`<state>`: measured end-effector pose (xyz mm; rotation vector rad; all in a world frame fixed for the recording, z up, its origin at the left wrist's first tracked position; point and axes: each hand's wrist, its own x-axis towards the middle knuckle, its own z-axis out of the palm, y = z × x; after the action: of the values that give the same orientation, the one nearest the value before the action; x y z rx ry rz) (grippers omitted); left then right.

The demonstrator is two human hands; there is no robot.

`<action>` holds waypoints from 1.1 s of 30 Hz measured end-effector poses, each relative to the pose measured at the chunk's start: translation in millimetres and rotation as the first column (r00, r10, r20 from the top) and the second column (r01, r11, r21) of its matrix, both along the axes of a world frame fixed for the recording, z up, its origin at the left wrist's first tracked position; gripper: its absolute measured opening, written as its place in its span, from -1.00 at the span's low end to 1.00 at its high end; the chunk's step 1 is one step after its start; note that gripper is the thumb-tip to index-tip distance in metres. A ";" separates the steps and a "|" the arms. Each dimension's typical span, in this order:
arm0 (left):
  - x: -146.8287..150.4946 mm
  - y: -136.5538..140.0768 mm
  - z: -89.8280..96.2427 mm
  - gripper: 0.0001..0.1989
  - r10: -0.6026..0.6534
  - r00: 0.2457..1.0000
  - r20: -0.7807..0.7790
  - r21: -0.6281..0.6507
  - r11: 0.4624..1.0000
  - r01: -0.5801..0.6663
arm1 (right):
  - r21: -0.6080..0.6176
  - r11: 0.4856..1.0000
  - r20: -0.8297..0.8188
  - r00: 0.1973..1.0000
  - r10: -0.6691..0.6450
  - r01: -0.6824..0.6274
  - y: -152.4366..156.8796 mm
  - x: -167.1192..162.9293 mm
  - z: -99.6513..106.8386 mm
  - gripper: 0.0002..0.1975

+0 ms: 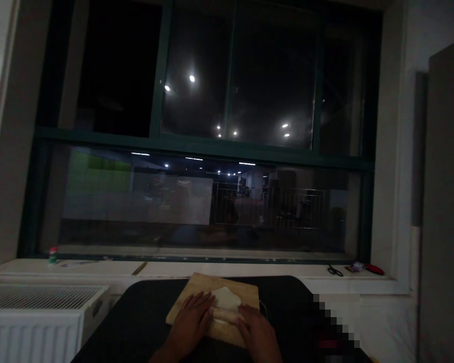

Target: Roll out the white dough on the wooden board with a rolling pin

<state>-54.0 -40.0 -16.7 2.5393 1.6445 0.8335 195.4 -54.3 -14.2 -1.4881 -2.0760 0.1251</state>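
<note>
Black tabletop (136, 307) lies left of the wooden board (226, 334), where my left hand (191, 317) spreads flat, fingers stretched, over one end of the rolling pin (225, 315); a hard push could skid the board if it grips poorly. Mid-board, the pale dough (226, 297) lies against the pin and could stick or tear. My right hand (258, 327) covers the other end, its grip unclear to me, and heavier pressure there could thin that side.
</note>
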 end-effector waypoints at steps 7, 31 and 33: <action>-11.8 -4.0 -11.6 -0.56 -0.047 0.995 0.089 0.012 0.999 0.046 | -0.045 0.997 -0.180 0.982 0.058 -0.067 1.9 3.0 -10.9 -0.67; 22.2 18.4 31.1 -0.48 0.048 0.990 -0.131 -0.057 0.997 -0.055 | -0.011 0.997 0.119 0.990 0.074 -0.073 57.3 0.3 3.7 -0.32; 24.4 28.8 30.8 -0.48 0.056 0.990 -0.133 -0.072 0.995 -0.066 | 0.041 0.997 0.125 0.991 0.057 -0.063 67.7 -1.3 -1.3 -0.38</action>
<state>-29.7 -11.2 14.2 2.5535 1.7621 0.6056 194.1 13.4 -15.5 -1.4396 -2.2077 0.0088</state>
